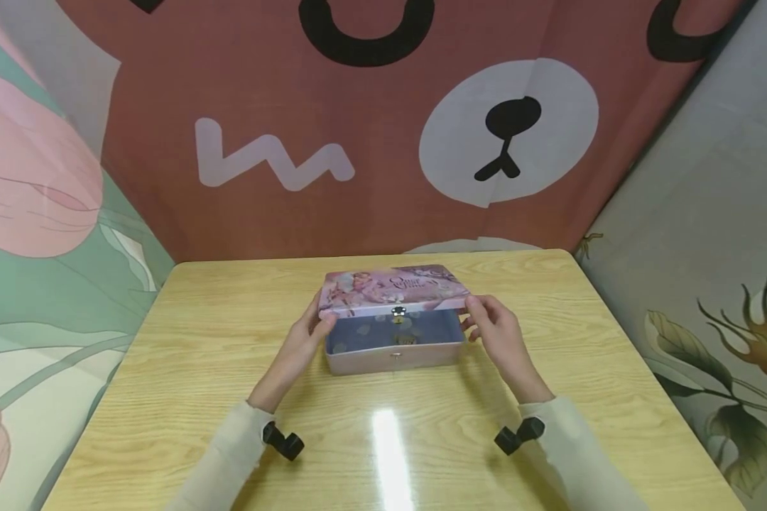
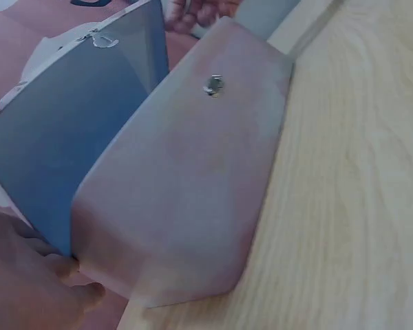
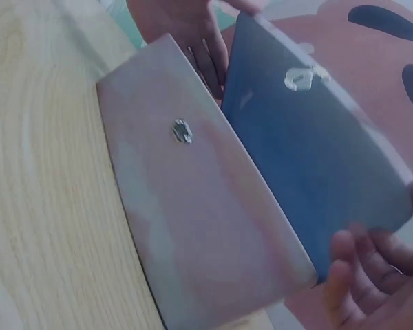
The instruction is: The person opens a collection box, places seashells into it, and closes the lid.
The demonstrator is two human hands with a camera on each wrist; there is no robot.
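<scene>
A pink metal box (image 1: 393, 359) sits on the table with its hinged lid (image 1: 396, 289) partly raised. The lid's top carries a printed picture and lettering, and a metal clasp (image 1: 398, 311) hangs at its front edge. Inside the box, several small round shapes show, too faint to name. My left hand (image 1: 302, 339) holds the lid's front left corner, thumb on the edge and fingers along the side. At the opposite front corner, my right hand (image 1: 500, 336) pinches the lid, with its fingers bent beside the box. A catch (image 2: 214, 85) marks the front wall in the left wrist view.
The wooden table (image 1: 185, 369) spreads around the box. Behind it hangs a brown cloth (image 1: 383, 220) with cartoon faces. Patterned cloths stand at the left and right. Black wrist devices (image 1: 283, 441) are worn on both sleeves.
</scene>
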